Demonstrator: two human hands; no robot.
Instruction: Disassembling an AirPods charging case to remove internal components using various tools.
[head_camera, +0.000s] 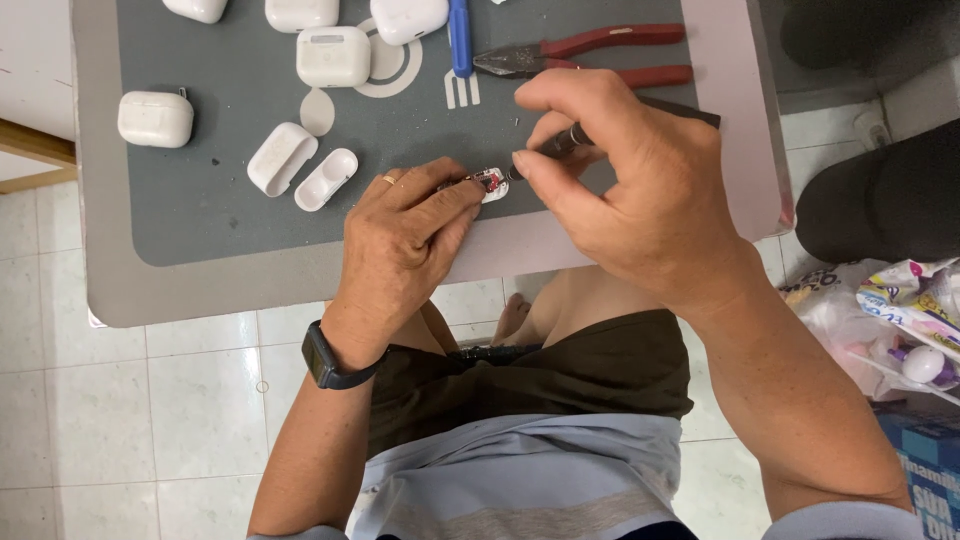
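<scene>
The left hand (405, 225) pinches a small white part (492, 186) at the counter (200, 290) edge; the right hand (625, 180) pinches a thin tool (560, 145) against it. The part looks light and fragile, best held by its sides.

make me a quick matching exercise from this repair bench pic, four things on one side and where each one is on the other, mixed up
Things:
1. pliers
2. opened earbud case
3. smartwatch
4. thin dark tool

Places:
A. on the left wrist
B. pinched in the right hand, tip at the small part that the left hand holds
C. on the grey mat, left of the left hand, its two halves apart
D. at the mat's far edge, red handles pointing right

Pairs: 1-D, 2-C, 3-A, 4-B
</scene>
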